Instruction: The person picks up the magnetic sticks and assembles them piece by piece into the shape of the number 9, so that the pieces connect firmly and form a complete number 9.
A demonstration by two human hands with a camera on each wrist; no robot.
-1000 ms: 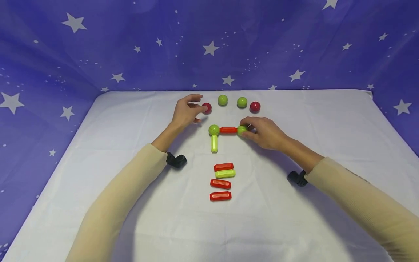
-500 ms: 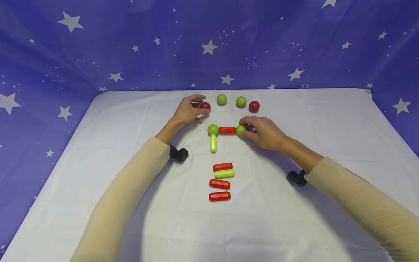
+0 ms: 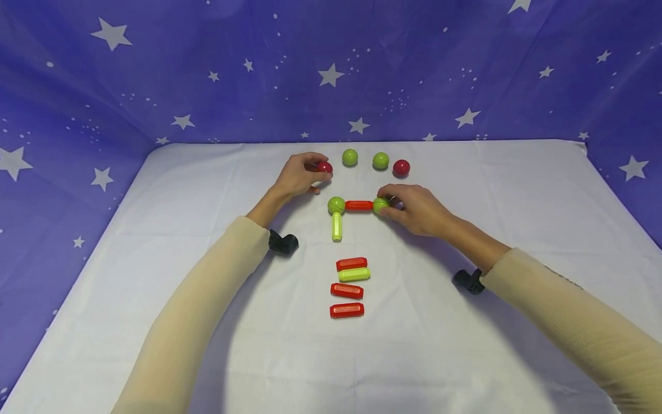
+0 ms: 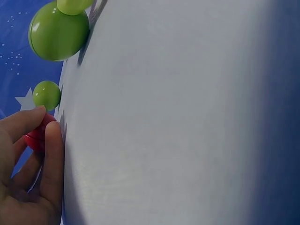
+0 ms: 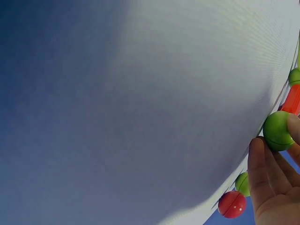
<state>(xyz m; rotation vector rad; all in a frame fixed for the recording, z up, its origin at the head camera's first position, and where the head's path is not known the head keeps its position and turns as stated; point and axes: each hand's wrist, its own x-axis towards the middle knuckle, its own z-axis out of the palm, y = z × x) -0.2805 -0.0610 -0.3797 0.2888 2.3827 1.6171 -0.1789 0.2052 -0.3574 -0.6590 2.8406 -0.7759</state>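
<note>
My left hand point(image 3: 297, 176) has its thumb and fingers around a red ball point(image 3: 324, 167) at the left of the back row; the left wrist view shows the red ball point(image 4: 35, 137) pinched between fingertips and thumb. A green ball point(image 3: 380, 205) is pinched by my right hand point(image 3: 420, 210). That ball touches the right end of a red stick point(image 3: 359, 205). At the stick's left end sits another green ball point(image 3: 336, 205), from which a yellow-green stick point(image 3: 337, 227) points toward me. In the right wrist view, fingers and thumb hold the green ball point(image 5: 277, 131).
Behind the joined pieces stand two green balls, one left point(image 3: 350, 157) and one right point(image 3: 380, 160), and a red ball point(image 3: 401, 168). Nearer me lie three red sticks and a yellow-green stick point(image 3: 354, 274). A white cloth point(image 3: 439, 345) covers the table; a starry blue curtain point(image 3: 258, 103) hangs behind.
My left hand has shifted slightly right, its fingers and thumb coming around the red ball. The right hand keeps its hold on the green ball.
</note>
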